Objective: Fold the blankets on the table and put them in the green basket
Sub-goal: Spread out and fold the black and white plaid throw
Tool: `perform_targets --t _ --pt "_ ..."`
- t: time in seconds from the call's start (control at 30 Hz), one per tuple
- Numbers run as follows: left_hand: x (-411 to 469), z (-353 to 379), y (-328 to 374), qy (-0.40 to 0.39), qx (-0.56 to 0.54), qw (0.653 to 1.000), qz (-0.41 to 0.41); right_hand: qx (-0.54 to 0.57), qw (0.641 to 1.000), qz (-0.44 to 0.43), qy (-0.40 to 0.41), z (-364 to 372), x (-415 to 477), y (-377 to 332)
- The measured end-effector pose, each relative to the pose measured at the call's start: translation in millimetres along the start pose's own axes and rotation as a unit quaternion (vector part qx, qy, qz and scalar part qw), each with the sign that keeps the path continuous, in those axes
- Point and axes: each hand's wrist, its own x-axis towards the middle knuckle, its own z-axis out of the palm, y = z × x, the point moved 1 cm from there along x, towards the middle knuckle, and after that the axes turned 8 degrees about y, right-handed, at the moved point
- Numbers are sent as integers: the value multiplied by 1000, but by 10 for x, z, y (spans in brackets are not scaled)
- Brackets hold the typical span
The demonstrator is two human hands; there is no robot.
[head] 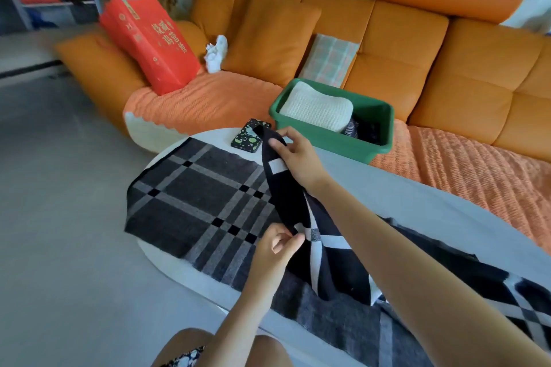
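A black and grey plaid blanket lies spread over the white table, its left part flat. My right hand grips a raised black fold of the blanket near its far corner. My left hand pinches the same lifted edge lower down, nearer to me. The fold stands up between both hands. The green basket sits on the sofa behind the table, holding a folded white knit blanket and dark fabric.
A phone in a patterned case lies on the table's far edge. On the orange sofa are a red bag, a checked cushion and a white cloth. Grey floor spreads to the left.
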Motion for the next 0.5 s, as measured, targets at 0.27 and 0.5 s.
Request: perform_targets --t 0.27,0.5 --pt "270 -915 327 243 41 967 70 -46 997 -21 67 317 451 69" --pt "736 -1854 519 223 200 953 53 -149 988 -18 44 848 914 274"
